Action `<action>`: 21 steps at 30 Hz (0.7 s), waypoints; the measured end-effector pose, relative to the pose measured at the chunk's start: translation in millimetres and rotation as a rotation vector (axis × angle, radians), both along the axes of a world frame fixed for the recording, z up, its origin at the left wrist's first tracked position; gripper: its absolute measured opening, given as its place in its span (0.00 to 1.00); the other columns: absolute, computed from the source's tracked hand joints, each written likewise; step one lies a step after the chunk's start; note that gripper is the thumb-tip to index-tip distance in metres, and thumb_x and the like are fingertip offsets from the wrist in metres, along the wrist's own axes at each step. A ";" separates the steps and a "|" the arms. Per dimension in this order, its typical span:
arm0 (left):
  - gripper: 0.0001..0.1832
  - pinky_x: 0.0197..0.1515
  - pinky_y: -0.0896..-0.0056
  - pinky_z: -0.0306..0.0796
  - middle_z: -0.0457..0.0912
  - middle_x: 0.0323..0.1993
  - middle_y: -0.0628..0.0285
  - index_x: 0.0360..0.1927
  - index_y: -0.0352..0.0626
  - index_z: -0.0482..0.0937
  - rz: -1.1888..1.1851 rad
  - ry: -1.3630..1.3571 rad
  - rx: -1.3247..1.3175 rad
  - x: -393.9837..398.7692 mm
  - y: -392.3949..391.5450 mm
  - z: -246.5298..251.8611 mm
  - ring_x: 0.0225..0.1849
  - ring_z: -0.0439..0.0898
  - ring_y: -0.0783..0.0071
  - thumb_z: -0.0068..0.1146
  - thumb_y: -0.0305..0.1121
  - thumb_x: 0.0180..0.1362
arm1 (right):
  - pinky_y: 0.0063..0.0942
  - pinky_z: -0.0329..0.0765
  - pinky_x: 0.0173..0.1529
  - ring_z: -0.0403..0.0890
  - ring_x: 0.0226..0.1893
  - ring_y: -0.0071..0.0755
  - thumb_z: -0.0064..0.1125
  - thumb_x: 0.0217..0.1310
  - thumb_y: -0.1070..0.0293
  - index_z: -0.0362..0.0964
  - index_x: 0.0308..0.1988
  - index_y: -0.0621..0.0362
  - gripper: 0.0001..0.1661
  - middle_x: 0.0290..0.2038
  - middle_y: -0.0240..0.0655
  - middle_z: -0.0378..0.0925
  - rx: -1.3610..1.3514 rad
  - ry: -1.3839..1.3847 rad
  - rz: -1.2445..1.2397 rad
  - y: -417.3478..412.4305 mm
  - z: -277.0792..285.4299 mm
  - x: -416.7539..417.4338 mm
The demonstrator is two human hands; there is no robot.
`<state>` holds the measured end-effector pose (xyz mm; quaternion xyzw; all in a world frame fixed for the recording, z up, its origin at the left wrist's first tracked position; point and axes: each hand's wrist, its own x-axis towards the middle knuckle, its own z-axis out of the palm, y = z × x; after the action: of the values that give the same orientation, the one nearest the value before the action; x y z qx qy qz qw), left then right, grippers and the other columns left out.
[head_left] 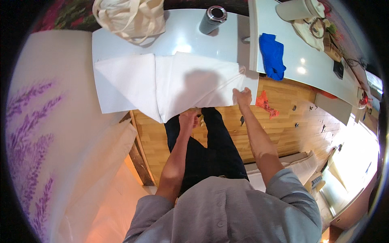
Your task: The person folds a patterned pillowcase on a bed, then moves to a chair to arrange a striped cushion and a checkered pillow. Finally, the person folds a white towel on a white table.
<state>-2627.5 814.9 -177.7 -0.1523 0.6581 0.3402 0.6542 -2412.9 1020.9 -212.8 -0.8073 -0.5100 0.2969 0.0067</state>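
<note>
A white cloth (179, 82), partly folded, lies across a glossy white tabletop (118, 101), with a pointed fold hanging over the near edge. My right hand (243, 96) is at the cloth's lower right corner, fingers bent against its edge; whether they pinch it is unclear. My left hand (189, 119) is below the table's near edge, close beneath the cloth's lower border, fingers curled. Whether it grips the cloth cannot be made out. A diagonal crease runs towards the cloth's right end, and a vertical fold edge crosses its left part.
A cream canvas bag (133, 18) and a grey metal tumbler (212, 19) stand at the table's back. On the adjoining white surface (297, 66) lie a blue cloth (272, 56) and a white lidded container (299, 9). An orange-red item (266, 104) lies on the wooden floor.
</note>
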 end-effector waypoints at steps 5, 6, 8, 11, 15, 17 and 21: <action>0.15 0.38 0.61 0.74 0.79 0.33 0.54 0.38 0.36 0.78 -0.698 0.708 0.339 6.0 50.1 23.6 0.36 0.80 0.62 0.65 0.38 0.58 | 0.41 0.77 0.53 0.81 0.47 0.50 0.72 0.44 0.53 0.58 0.64 0.64 0.52 0.41 0.44 0.82 -0.096 0.104 -0.059 -24.1 12.1 -3.4; 0.16 0.41 0.60 0.74 0.79 0.37 0.52 0.40 0.36 0.78 -0.780 0.804 0.414 5.1 65.8 25.3 0.39 0.80 0.59 0.66 0.38 0.57 | 0.42 0.78 0.46 0.82 0.40 0.51 0.69 0.46 0.56 0.67 0.54 0.61 0.37 0.34 0.46 0.81 -0.072 0.134 -0.042 -25.1 11.2 -3.7; 0.18 0.47 0.56 0.74 0.78 0.44 0.49 0.45 0.36 0.77 -0.893 0.960 0.576 4.1 99.5 26.5 0.46 0.79 0.53 0.67 0.37 0.56 | 0.40 0.77 0.41 0.82 0.35 0.46 0.68 0.45 0.59 0.72 0.46 0.61 0.29 0.31 0.44 0.81 -0.190 0.138 0.039 -25.2 5.5 -0.7; 0.25 0.54 0.52 0.72 0.76 0.50 0.46 0.52 0.36 0.74 -0.959 1.090 0.817 7.3 158.6 25.5 0.52 0.76 0.45 0.68 0.35 0.53 | 0.41 0.73 0.35 0.78 0.28 0.45 0.62 0.47 0.64 0.72 0.34 0.63 0.16 0.26 0.45 0.76 -0.020 0.336 0.041 -36.4 -10.0 3.6; 0.36 0.56 0.52 0.73 0.70 0.58 0.44 0.60 0.37 0.68 -1.152 0.958 0.862 22.9 231.0 23.0 0.56 0.75 0.43 0.71 0.32 0.48 | 0.41 0.72 0.34 0.76 0.28 0.47 0.57 0.51 0.67 0.69 0.37 0.62 0.13 0.26 0.48 0.72 0.216 0.468 0.041 -55.1 -23.3 3.0; 0.41 0.57 0.54 0.73 0.67 0.61 0.45 0.63 0.38 0.66 -1.319 0.875 0.798 32.6 254.5 16.2 0.57 0.74 0.44 0.74 0.33 0.44 | 0.40 0.72 0.35 0.75 0.28 0.48 0.54 0.53 0.70 0.68 0.40 0.62 0.13 0.27 0.50 0.70 0.288 0.467 0.074 -61.0 -19.6 0.1; 0.48 0.59 0.55 0.72 0.71 0.61 0.46 0.63 0.44 0.69 -1.564 0.789 0.667 40.9 281.7 3.5 0.59 0.74 0.47 0.78 0.47 0.36 | 0.43 0.74 0.41 0.76 0.39 0.59 0.51 0.59 0.71 0.68 0.49 0.62 0.17 0.35 0.58 0.73 0.188 0.585 0.057 -59.9 8.5 -3.1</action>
<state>-2586.6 1096.6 -174.2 0.6553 0.6163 0.0020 0.4367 -2415.9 961.0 -204.3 -0.6689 -0.5340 0.4682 0.2195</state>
